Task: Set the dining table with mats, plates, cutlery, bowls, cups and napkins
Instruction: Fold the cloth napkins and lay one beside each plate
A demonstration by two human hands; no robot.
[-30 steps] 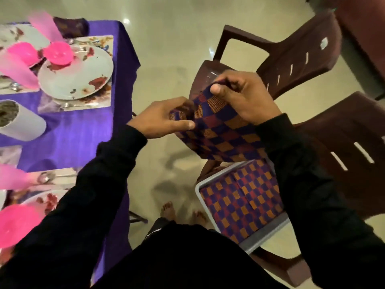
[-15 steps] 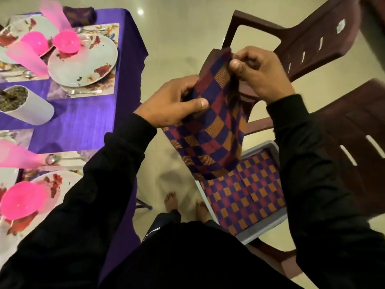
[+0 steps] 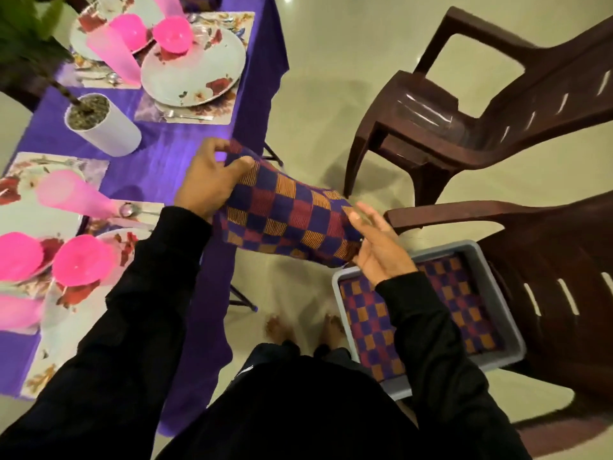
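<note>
I hold a folded checked napkin (image 3: 285, 220) in purple, red and orange just off the table's right edge. My left hand (image 3: 209, 184) pinches its upper left corner above the purple tablecloth (image 3: 166, 144). The napkin's right end rests against my right hand (image 3: 378, 247), whose fingers are spread. More checked napkins (image 3: 431, 313) lie in a grey tray (image 3: 497, 260) on a chair seat. The table holds floral mats with white plates (image 3: 192, 71), pink bowls (image 3: 172, 33), pink cups (image 3: 112, 58), a fork (image 3: 185, 116) and a spoon (image 3: 127, 210).
Two dark brown plastic chairs stand to the right, one far (image 3: 464, 111) and one near (image 3: 564, 260) carrying the tray. A white pot (image 3: 102, 124) with a plant stands mid-table. Pale floor and my bare feet (image 3: 282, 330) lie between table and chairs.
Both hands carried the napkin left and down, from above the chairs toward the table edge. It now lies stretched sideways, and my right hand's fingers have spread apart from their pinch.
</note>
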